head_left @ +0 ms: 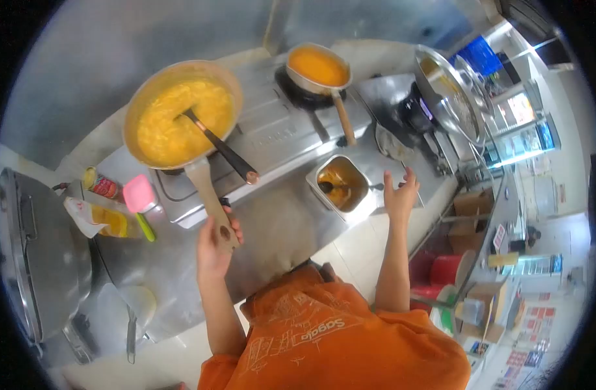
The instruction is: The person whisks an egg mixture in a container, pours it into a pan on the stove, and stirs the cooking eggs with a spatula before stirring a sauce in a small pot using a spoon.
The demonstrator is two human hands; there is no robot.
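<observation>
My left hand point(215, 246) is closed around the beige handle of a large frying pan point(132, 140) on the stove. Yellow, lumpy food point(174, 133) fills the pan, and a black-handled utensil point(221, 149) leans in it, its head sunk in the food. My right hand point(401, 195) is raised over the counter, thumb and fingers apart, with nothing seen in it. Just left of it stands a square steel container point(315, 184) with orange-brown sauce inside. A dark ladle point(326, 187) rests in that container, its handle reaching toward my right hand.
A smaller pan point(337, 88) of orange liquid sits on the back burner. Farther right are a large steel wok point(451, 97) and a flat metal turner point(390, 143). At left lie a pink container point(139, 193), a can point(100, 182), a yellow pouch point(106, 221) and a big pot point(48, 253).
</observation>
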